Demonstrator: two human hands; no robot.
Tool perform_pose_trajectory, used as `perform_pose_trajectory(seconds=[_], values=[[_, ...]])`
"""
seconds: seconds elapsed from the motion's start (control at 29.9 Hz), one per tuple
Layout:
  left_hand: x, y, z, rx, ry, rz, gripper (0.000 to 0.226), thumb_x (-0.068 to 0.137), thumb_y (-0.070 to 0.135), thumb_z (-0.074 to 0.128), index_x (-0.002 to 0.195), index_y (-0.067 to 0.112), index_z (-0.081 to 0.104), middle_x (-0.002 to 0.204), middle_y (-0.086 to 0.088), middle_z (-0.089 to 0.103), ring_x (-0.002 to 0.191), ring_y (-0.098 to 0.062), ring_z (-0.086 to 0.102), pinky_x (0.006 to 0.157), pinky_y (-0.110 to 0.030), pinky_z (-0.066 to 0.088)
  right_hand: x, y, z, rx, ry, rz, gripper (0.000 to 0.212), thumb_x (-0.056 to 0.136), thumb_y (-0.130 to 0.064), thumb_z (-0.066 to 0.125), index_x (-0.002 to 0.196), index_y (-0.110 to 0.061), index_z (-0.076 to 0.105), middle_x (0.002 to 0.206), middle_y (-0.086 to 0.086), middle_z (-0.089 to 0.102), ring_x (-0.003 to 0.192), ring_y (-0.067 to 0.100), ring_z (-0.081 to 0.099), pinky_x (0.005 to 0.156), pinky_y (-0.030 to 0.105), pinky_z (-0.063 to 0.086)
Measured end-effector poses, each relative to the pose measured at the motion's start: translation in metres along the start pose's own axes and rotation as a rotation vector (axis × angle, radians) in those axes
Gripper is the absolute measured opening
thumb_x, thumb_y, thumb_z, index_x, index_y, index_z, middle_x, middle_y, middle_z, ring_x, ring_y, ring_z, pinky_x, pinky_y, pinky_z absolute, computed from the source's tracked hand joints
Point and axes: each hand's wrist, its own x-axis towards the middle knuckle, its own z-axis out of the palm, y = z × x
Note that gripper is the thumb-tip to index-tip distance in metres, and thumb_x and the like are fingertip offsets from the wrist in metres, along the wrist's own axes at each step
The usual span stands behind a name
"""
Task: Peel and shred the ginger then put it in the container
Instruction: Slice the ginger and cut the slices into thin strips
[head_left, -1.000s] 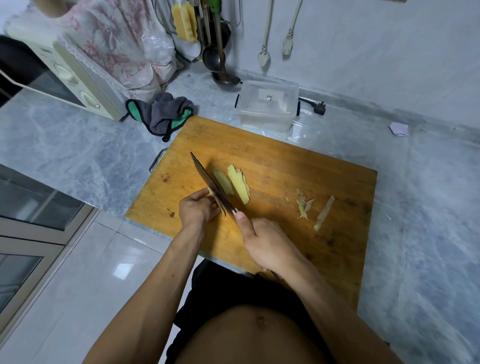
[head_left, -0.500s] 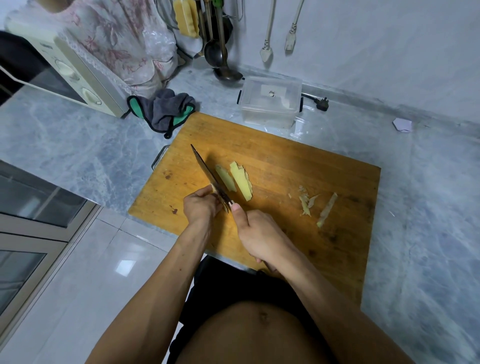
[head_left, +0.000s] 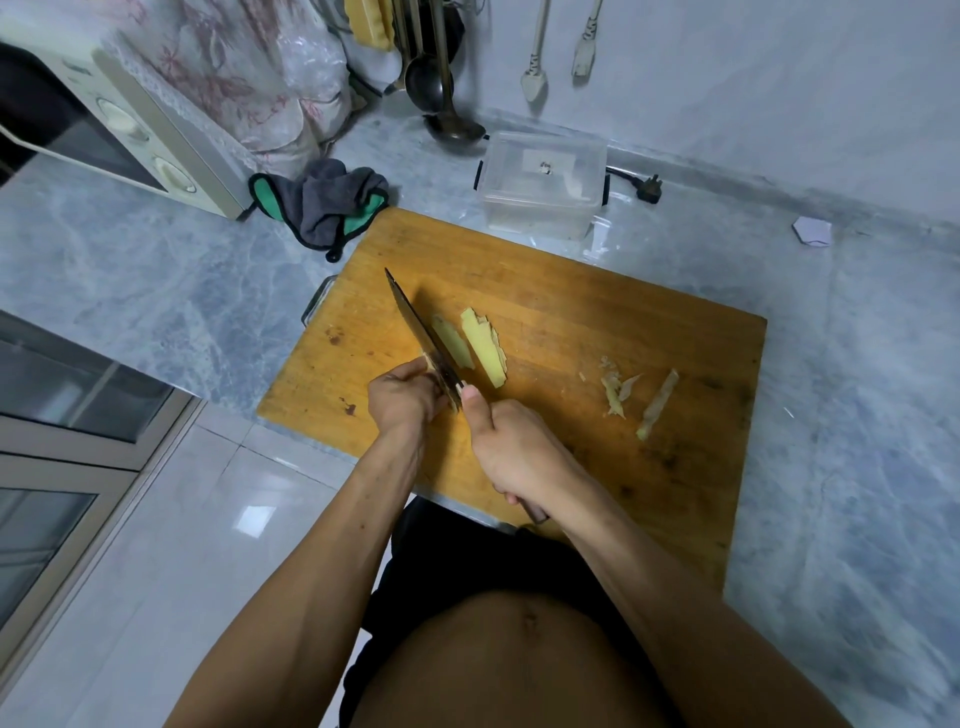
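Ginger piece (head_left: 429, 364) is pinned by curled left hand (head_left: 402, 397) fingers; cleaver (head_left: 423, 338) handle is clenched in right hand (head_left: 511, 449). Likely firm, light, slippery when cut. Slices (head_left: 483, 345) lie at blade's 3 o'clock.

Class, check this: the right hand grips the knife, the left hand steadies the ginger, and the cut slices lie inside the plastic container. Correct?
One error. The head view shows the cut slices lying on the cutting board, beside the knife, not inside the plastic container. The rest stands.

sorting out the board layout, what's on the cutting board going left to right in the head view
left hand → knife → ginger slices → peel scraps → long peel strip
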Motion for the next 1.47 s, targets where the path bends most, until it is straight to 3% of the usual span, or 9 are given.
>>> perform_pose_trajectory(seconds=[0.1, 0.23, 0.33, 0.5, 0.67, 0.97, 1.14, 1.24, 1.47], values=[[-0.004, 0.003, -0.001, -0.028, -0.004, -0.018, 0.024, 0.091, -0.011, 0.054, 0.097, 0.007, 0.068, 0.074, -0.009, 0.069, 0.056, -0.018, 0.067, 0.052, -0.026, 0.059, -0.001, 0.003, 0.0, 0.011, -0.006, -0.007, 0.068, 0.103, -0.059, 0.017, 0.066, -0.012, 0.049, 0.053, 0.003, 0.052, 0.03, 0.008, 0.047, 0.037, 0.02, 0.039], [-0.005, 0.004, 0.0, -0.054, -0.017, -0.026, 0.025, 0.092, -0.012, 0.051, 0.099, 0.006, 0.066, 0.075, -0.01, 0.068, 0.064, -0.02, 0.067, 0.058, -0.029, 0.061, -0.013, 0.011, -0.001, -0.005, -0.01, 0.024, 0.069, 0.103, -0.059, 0.016, 0.068, -0.011, 0.052, 0.057, 0.003, 0.053, 0.047, 0.016, 0.053, 0.058, 0.038, 0.053], [-0.003, 0.003, -0.001, -0.033, -0.011, -0.017, 0.025, 0.092, -0.011, 0.051, 0.1, 0.007, 0.066, 0.076, -0.011, 0.068, 0.066, -0.022, 0.068, 0.061, -0.031, 0.061, -0.012, 0.012, 0.002, -0.02, 0.001, 0.022, 0.069, 0.103, -0.06, 0.016, 0.069, -0.012, 0.053, 0.061, 0.004, 0.055, 0.054, 0.019, 0.056, 0.068, 0.043, 0.056], [-0.003, 0.002, -0.001, -0.005, -0.011, 0.003, 0.024, 0.09, -0.008, 0.054, 0.101, 0.009, 0.068, 0.088, -0.016, 0.072, 0.073, -0.027, 0.071, 0.074, -0.041, 0.061, 0.0, 0.009, -0.001, 0.04, -0.027, 0.0, 0.069, 0.104, -0.058, 0.017, 0.066, -0.011, 0.05, 0.05, 0.004, 0.051, 0.039, 0.018, 0.053, 0.051, 0.035, 0.053], [-0.002, -0.001, -0.001, 0.014, -0.017, -0.004, 0.023, 0.088, -0.007, 0.059, 0.104, 0.006, 0.07, 0.086, -0.016, 0.073, 0.071, -0.027, 0.072, 0.075, -0.042, 0.061, -0.001, 0.011, 0.0, -0.039, -0.036, 0.0, 0.074, 0.104, -0.058, 0.015, 0.061, -0.01, 0.051, 0.049, 0.003, 0.051, 0.037, 0.015, 0.052, 0.049, 0.032, 0.056], [-0.002, -0.001, -0.001, 0.037, -0.032, 0.007, 0.022, 0.087, -0.005, 0.061, 0.1, 0.011, 0.068, 0.082, -0.017, 0.073, 0.076, -0.031, 0.073, 0.076, -0.044, 0.061, -0.002, 0.018, 0.0, -0.038, -0.039, 0.016, 0.07, 0.104, -0.057, 0.017, 0.066, -0.011, 0.052, 0.051, 0.003, 0.051, 0.042, 0.015, 0.052, 0.057, 0.038, 0.056], [0.006, -0.008, 0.0, 0.121, -0.012, 0.039, 0.023, 0.082, 0.0, 0.065, 0.089, 0.022, 0.07, 0.085, -0.011, 0.075, 0.078, -0.031, 0.074, 0.079, -0.045, 0.061, 0.007, 0.017, 0.002, 0.015, -0.043, 0.006, 0.071, 0.103, -0.059, 0.017, 0.068, -0.01, 0.053, 0.051, 0.004, 0.052, 0.038, 0.015, 0.054, 0.053, 0.038, 0.056], [0.004, -0.006, 0.0, 0.105, -0.006, 0.03, 0.024, 0.085, -0.002, 0.063, 0.1, 0.016, 0.07, 0.086, -0.012, 0.075, 0.077, -0.031, 0.074, 0.077, -0.044, 0.061, -0.005, 0.021, 0.001, 0.017, -0.037, -0.002, 0.069, 0.104, -0.057, 0.018, 0.064, -0.01, 0.05, 0.051, 0.004, 0.049, 0.039, 0.014, 0.049, 0.058, 0.042, 0.054], [0.0, -0.007, 0.0, 0.026, -0.007, 0.023, 0.021, 0.09, -0.002, 0.06, 0.104, 0.013, 0.066, 0.089, -0.014, 0.073, 0.077, -0.028, 0.073, 0.074, -0.04, 0.062, -0.022, 0.036, 0.004, 0.029, -0.02, -0.001, 0.068, 0.105, -0.055, 0.018, 0.063, -0.011, 0.048, 0.052, 0.002, 0.049, 0.03, 0.005, 0.045, 0.045, 0.025, 0.041]])
